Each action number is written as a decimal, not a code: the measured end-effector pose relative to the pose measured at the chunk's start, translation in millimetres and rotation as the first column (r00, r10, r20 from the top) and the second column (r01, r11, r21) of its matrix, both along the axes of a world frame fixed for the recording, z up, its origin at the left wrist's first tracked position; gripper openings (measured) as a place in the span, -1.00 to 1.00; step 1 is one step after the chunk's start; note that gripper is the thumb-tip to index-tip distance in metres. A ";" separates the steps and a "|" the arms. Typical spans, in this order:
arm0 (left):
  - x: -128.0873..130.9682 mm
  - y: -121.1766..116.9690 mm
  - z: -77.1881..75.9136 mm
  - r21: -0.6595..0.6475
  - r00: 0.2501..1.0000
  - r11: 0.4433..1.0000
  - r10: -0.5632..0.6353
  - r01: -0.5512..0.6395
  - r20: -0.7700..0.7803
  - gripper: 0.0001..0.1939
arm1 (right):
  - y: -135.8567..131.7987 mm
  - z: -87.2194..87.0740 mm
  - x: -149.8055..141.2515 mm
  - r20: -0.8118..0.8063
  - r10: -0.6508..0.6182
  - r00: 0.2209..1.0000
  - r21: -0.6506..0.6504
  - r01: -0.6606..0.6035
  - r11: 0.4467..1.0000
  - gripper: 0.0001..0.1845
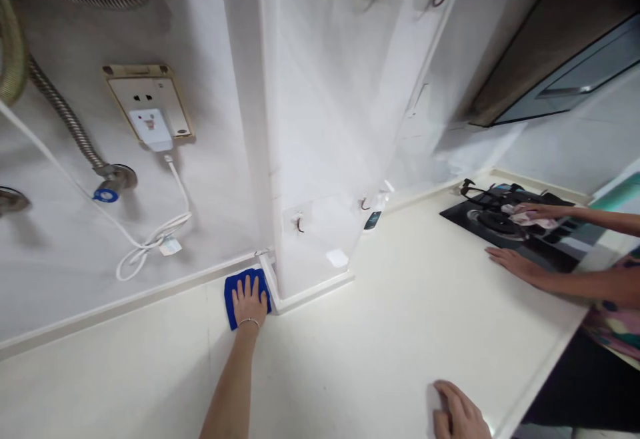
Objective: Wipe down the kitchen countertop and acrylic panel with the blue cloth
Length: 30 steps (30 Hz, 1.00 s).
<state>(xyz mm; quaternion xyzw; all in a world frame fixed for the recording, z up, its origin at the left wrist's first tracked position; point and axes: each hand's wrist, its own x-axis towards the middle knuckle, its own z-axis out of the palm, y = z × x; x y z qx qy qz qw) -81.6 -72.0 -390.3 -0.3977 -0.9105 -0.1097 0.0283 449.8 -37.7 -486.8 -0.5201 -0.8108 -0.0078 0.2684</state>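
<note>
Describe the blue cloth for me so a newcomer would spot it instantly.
Find the white pillar rising from the pale countertop. At its base on the left, by the wall, the left hand lies spread on the blue cloth. Its deep colour sets it apart from the pale pink cloth under the co-worker's farther hand.

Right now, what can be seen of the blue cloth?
The blue cloth is deep, even blue, seemingly soft fabric, roughly square with slightly uneven edges. It lies spread on the pale counter, in the corner between the edging strip and white pillar. The left hand lies flat over its middle, fingers spread, hiding much of it.
</note>
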 end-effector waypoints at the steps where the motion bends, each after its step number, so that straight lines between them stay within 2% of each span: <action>1: 6.4 -7.7 0.5 -0.008 1.000 1.000 -0.003 0.003 -0.003 -0.41 | -1.6 3.3 -3.1 -0.014 -0.006 1.000 -0.007 0.006 1.000 -0.61; 7: 63.3 -62.8 2.7 -0.048 0.998 0.999 -0.012 0.009 -0.056 -0.42 | -7.6 12.4 -15.5 -0.090 -0.009 0.996 -0.010 0.008 1.000 -0.61; 11: 103.6 -107.8 -6.7 -0.053 0.995 0.998 -0.033 0.028 -0.093 -0.44 | -7.2 8.8 -16.5 -0.123 0.001 0.992 0.015 0.001 1.000 -0.61; 14: 118.7 -138.7 -16.0 -0.027 0.991 0.995 -0.099 0.097 -0.090 -0.44 | -7.4 8.2 -17.3 -0.138 0.011 0.990 0.027 -0.007 1.000 -0.61; 16: 117.9 -152.2 -17.3 0.003 0.990 0.992 -0.128 0.128 -0.055 -0.43 | -7.7 9.1 -18.0 -0.141 0.008 0.990 0.026 -0.004 1.000 -0.61; 19: 105.3 -157.3 -9.6 0.065 0.991 0.989 -0.133 0.133 0.009 -0.42 | -8.1 11.4 -18.8 -0.135 0.001 0.991 0.025 0.002 1.000 -0.62; 23: 93.1 -145.1 0.7 0.106 0.995 0.989 -0.103 0.102 0.003 -0.43 | -10.0 14.7 -18.3 -0.144 0.007 0.990 0.033 -0.003 0.999 -0.60; 26: 103.3 -134.3 -4.2 0.091 0.997 0.993 -0.071 0.072 -0.024 -0.43 | -12.2 16.9 -16.8 -0.146 0.016 0.989 0.032 -0.011 0.999 -0.61; 30: 130.2 -126.0 -14.7 0.058 0.997 0.998 -0.023 0.027 -0.074 -0.34 | -13.7 17.4 -14.3 -0.139 0.051 0.989 0.030 -0.047 0.998 -0.59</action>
